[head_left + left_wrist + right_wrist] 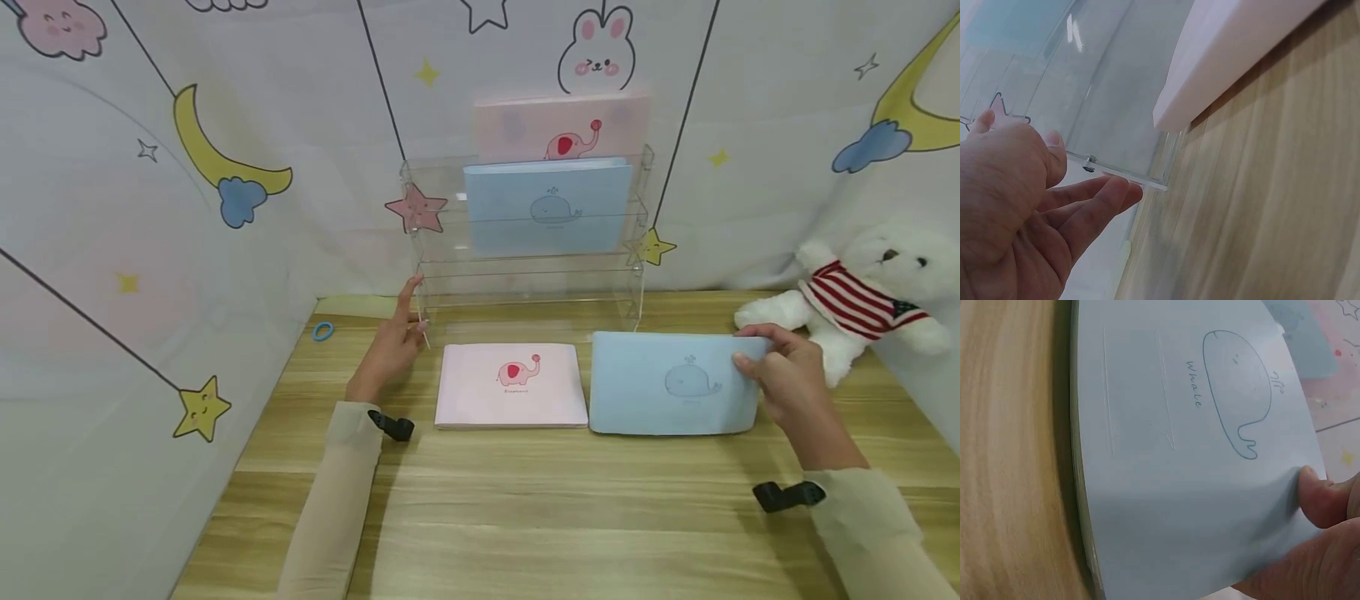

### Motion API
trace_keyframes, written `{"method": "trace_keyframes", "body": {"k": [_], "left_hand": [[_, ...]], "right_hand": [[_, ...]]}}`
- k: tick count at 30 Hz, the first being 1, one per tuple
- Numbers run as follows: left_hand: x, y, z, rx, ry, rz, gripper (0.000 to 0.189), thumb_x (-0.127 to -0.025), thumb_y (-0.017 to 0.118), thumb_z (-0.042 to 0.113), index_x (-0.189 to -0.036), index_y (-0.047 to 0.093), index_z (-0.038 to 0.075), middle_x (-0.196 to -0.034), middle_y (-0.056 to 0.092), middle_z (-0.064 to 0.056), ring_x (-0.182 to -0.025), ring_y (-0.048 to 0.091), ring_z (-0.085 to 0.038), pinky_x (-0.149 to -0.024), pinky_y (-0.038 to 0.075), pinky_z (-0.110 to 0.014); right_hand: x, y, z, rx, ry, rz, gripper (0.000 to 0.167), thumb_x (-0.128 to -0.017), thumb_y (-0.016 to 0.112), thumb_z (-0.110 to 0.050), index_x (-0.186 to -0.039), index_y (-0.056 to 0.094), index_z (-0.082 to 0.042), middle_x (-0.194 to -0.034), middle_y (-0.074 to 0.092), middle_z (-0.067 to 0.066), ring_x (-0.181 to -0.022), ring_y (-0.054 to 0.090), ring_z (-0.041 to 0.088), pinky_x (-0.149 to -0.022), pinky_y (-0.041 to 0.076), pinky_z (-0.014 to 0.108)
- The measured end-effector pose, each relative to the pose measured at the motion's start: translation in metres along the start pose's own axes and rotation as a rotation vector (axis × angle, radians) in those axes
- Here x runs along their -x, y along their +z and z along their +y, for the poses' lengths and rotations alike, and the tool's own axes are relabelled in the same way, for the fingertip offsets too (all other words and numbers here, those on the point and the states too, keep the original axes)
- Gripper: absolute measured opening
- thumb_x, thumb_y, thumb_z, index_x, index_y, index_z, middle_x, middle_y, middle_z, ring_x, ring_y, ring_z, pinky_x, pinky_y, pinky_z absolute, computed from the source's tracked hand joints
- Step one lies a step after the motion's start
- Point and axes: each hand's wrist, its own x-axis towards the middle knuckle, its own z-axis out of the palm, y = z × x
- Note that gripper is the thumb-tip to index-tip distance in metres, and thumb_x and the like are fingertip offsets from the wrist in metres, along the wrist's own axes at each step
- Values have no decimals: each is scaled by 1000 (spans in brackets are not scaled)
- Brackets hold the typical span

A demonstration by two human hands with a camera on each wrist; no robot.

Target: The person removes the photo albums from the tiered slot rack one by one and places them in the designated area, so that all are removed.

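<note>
My right hand [797, 385] pinches the right upper corner of a light blue booklet [637, 392] with a whale on its cover. The booklet tilts up, its lower edge right at the table; in the right wrist view the thumb [1319, 497] lies on the cover [1141, 475]. Beside it on the left lies a pale pink elephant booklet [472, 387]. My left hand [392, 346] touches the left side of a clear tiered rack [525, 315], its fingers [1094, 215] fairly straight against the outside of the side panel.
Another blue whale booklet [502, 200] stands in the rack, and a pink elephant booklet [517, 129] in the tier behind it. A white teddy bear [847, 304] in a striped shirt sits at the right. A blue ring [322, 332] lies at the left. Printed cloth [315, 233] closes off the back.
</note>
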Motion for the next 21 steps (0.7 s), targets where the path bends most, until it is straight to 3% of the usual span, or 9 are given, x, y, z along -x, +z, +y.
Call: {"method": "trace_keyframes", "body": {"k": [4,10,21], "left_hand": [[0,-1,-1,1,-2,4,83,-112,50,5,-170,5,44,-126,72,-30,-115,71,-38,-85,57,-48],[0,-1,0,1,4,-1,81,-112,51,4,-171,7,38,-127,72,-31,-113,72,-38,-85,58,-49],[0,-1,0,6,10,-9,84,-113,51,6,-170,4,45,-127,72,-32,-116,72,-39,-85,58,-48]], "right_hand": [[-9,5,-2,165,4,16,28,-101,67,6,-116,72,-17,-112,54,-17,-101,51,6,-76,51,11],[-19,14,-1,276,34,32,26,-104,66,-1,-127,68,-14,-117,49,-21,-104,51,7,-77,50,13],[-38,26,3,328,62,26,29,-102,65,1,-129,66,-10,-135,54,8,-110,50,18,-79,47,19]]}}
